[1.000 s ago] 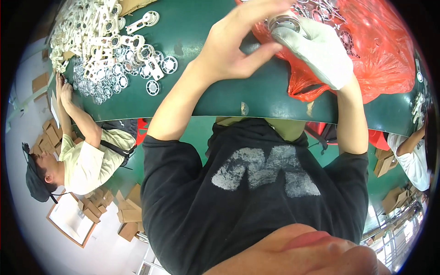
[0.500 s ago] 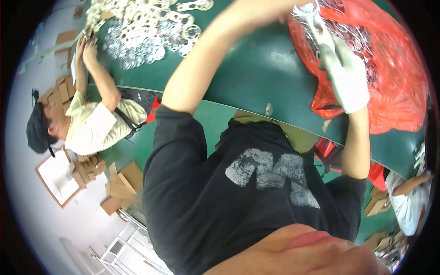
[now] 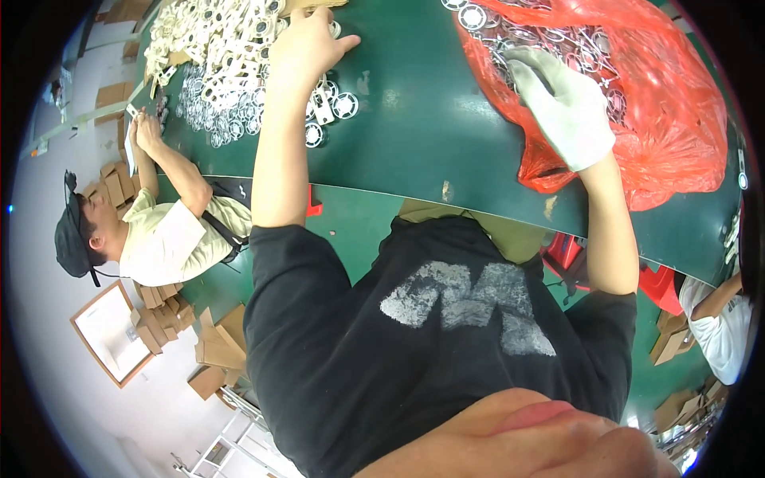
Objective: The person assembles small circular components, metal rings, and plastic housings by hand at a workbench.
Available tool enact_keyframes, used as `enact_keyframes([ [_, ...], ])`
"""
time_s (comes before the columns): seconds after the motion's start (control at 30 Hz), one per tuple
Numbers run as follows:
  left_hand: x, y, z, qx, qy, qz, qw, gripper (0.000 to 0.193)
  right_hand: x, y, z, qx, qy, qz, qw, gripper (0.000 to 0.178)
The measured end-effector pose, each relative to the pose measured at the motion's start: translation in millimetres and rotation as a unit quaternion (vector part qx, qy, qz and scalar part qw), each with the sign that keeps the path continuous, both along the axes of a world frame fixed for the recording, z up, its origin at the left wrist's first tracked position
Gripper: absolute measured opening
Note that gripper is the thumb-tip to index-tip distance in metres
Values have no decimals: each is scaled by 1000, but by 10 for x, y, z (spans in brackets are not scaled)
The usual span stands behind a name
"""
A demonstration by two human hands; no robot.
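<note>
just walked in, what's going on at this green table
A person at the green table has the bare left hand at a pile of cream-white parts; whether it grips one is unclear. The gloved right hand is at the opening of a red plastic bag with shiny ring-shaped parts. Clear-grey round pieces lie beside the pile. On the left, a co-worker has hands together near the table's end.

A black short-sleeved cloth shirt (image 3: 430, 366) bears a flaking, blocky pale-grey chest print (image 3: 468, 304). Olive-green cloth trousers (image 3: 514, 239) show below. A white fabric glove (image 3: 586, 137) covers the right hand (image 3: 567, 111).
</note>
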State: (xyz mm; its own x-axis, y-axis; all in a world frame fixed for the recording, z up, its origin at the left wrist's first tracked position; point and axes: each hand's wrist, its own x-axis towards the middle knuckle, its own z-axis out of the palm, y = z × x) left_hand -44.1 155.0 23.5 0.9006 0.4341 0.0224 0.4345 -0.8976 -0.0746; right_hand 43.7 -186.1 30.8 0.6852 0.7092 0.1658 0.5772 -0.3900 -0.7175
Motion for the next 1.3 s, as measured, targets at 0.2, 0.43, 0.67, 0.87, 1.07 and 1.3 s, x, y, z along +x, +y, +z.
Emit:
enact_keyframes([
  [0.2, -34, 440, -397, 0, -108, -114, 988, 39, -7, -13, -8, 11, 15, 2, 1000, 37],
  [0.43, 103, -893, 246, -652, -201, -201, 703, 57, 23, 30, -74, 68, -181, 4, 981, 62],
  [0.67, 419, -1243, -145, -732, -230, -156, 623, 35, 113, -14, -242, 76, -3, -130, 989, 48],
  [0.87, 547, -1451, -60, -231, -206, -85, 947, 48, 189, -36, -166, 46, 23, -211, 976, 45],
  [1.07, 526, -1354, -345, -237, -332, -173, 896, 39, 190, 3, -61, -28, 38, -224, 973, 46],
  [1.3, 310, -1393, -115, -142, -425, -320, 835, 43, 164, 10, -134, -65, -23, -175, 982, 43],
])
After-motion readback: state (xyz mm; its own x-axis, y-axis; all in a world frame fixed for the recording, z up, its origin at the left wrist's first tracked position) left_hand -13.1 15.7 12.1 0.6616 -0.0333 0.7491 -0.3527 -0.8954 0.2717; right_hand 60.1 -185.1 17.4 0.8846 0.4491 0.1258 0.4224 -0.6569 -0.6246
